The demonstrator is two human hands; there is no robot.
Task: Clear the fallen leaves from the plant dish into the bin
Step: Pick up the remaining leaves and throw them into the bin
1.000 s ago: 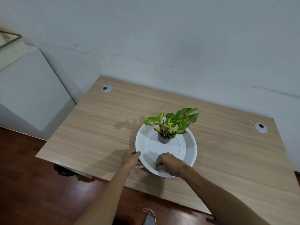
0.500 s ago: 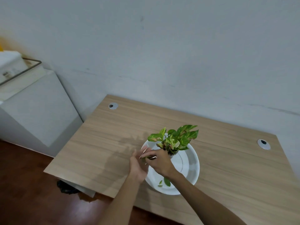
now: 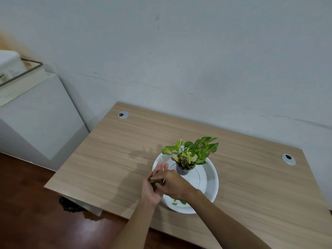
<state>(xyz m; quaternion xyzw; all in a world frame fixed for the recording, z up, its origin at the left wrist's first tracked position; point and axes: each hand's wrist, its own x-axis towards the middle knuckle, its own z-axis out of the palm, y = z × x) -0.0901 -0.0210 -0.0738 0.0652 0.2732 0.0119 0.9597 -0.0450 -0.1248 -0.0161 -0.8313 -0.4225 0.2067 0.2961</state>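
Note:
A white round plant dish [image 3: 208, 178] sits on the wooden table, with a small grey pot [image 3: 183, 170] of green and yellow leaves standing in it. A few small fallen leaves [image 3: 178, 202] lie on the dish's near rim. My left hand [image 3: 152, 187] is over the dish's left edge, palm up and fingers stretched out, with a clump of fallen leaves [image 3: 156, 182] in it. My right hand [image 3: 173, 182] lies across it, fingertips pressed onto that clump.
The wooden table [image 3: 111, 159] has two cable grommets [image 3: 123, 115] [image 3: 288, 159]. A dark bag-like object [image 3: 71, 205] shows on the floor under the table's near-left corner. A white cabinet [image 3: 36, 119] stands at the left against the wall.
My right hand left the near rim of the dish and went to my left hand, which let go of the rim. Both now meet over the dish's left edge. The view tilted up.

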